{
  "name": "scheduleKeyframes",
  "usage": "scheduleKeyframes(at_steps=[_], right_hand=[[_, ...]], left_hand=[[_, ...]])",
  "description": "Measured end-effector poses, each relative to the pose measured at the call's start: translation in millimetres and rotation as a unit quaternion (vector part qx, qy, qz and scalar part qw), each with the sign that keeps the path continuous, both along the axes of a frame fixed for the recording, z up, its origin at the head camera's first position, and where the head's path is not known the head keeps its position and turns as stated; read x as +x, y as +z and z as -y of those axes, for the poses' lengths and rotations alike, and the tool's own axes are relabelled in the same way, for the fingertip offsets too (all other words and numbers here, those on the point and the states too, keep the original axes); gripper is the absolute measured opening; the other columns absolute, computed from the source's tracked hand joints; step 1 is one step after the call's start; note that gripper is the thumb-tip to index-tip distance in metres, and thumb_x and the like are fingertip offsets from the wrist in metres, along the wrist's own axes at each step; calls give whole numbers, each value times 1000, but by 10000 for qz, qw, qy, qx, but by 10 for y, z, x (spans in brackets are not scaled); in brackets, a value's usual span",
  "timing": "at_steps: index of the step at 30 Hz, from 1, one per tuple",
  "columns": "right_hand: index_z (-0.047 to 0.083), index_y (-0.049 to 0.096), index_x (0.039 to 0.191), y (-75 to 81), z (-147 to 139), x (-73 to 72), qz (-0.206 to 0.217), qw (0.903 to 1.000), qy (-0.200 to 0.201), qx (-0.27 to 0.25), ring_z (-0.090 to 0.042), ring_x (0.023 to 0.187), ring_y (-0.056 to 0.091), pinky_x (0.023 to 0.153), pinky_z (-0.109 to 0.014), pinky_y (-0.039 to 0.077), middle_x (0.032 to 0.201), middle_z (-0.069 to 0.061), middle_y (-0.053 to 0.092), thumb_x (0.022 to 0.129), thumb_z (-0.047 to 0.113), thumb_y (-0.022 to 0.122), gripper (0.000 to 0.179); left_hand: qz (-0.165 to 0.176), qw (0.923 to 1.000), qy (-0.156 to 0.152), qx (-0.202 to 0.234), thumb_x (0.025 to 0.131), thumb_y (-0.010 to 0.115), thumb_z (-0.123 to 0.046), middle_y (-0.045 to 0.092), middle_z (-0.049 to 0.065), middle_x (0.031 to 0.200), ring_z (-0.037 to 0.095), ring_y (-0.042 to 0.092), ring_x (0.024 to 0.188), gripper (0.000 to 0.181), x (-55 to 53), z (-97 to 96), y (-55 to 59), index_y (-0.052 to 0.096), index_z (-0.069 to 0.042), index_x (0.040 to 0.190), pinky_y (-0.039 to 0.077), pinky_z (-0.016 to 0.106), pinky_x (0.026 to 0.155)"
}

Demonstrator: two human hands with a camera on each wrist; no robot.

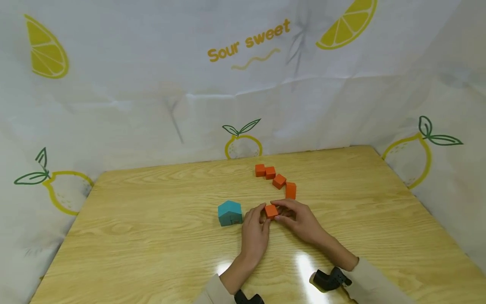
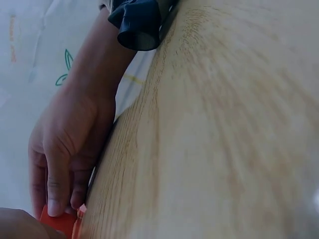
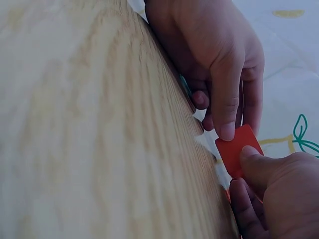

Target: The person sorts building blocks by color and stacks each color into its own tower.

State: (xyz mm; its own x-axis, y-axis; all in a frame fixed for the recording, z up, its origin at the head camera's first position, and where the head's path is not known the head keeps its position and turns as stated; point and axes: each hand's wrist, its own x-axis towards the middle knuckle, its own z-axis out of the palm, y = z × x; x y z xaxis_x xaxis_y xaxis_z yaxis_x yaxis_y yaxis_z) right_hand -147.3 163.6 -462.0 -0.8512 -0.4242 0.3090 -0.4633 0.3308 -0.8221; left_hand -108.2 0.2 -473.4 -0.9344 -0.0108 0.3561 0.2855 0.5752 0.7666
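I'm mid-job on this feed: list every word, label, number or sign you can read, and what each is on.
"Sour sweet": yellow-orange print on the white backdrop, head view.
Sideways orange lettering on the backdrop, left wrist view: too blurred to read.
Dark marks on the teal block: too small to make out.
Held orange block: no lettering visible.

The head view is bright, with 2 shiny white spots (image 1: pixel 305 265) on the bench (image 1: pixel 152 236). The 2 wrist views are darker, bluish and a bit fuzzy.
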Motion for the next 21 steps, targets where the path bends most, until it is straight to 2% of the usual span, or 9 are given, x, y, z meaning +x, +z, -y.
scheduleKeyframes(at_steps=[6,11,15,21], right_hand=[[5,62,125,-102,-24,-44,-27,10000,9,64,-16,87,64,75,-28,53,112,-6,62,85,1,70,41],[6,63,124,-86,-20,-45,-103,9997,-87,187,-14,86,64,73,-27,53,111,-4,63,84,1,71,41],[6,63,124,-71,-22,-43,-93,9994,-195,264,-12,84,64,72,-27,53,110,-4,64,84,2,72,41],[3,62,124,-90,-2,-39,-39,9997,-173,184,-12,83,64,72,-27,53,106,-3,65,85,4,71,40]], left_hand=[[-42,10000,-44,-54,87,68,0,56,2,92,14,50,82,39,-12,11,-14,57,0,125,44,27,68],[-62,9998,-142,88,87,69,0,53,2,85,12,48,75,39,-42,22,-5,57,1,124,42,25,64],[53,9992,-255,296,86,70,0,52,3,81,11,47,71,39,-79,38,4,59,2,123,42,23,62],[154,9990,-263,323,85,70,0,52,2,82,10,47,71,39,-71,62,-7,59,2,123,43,23,62]])
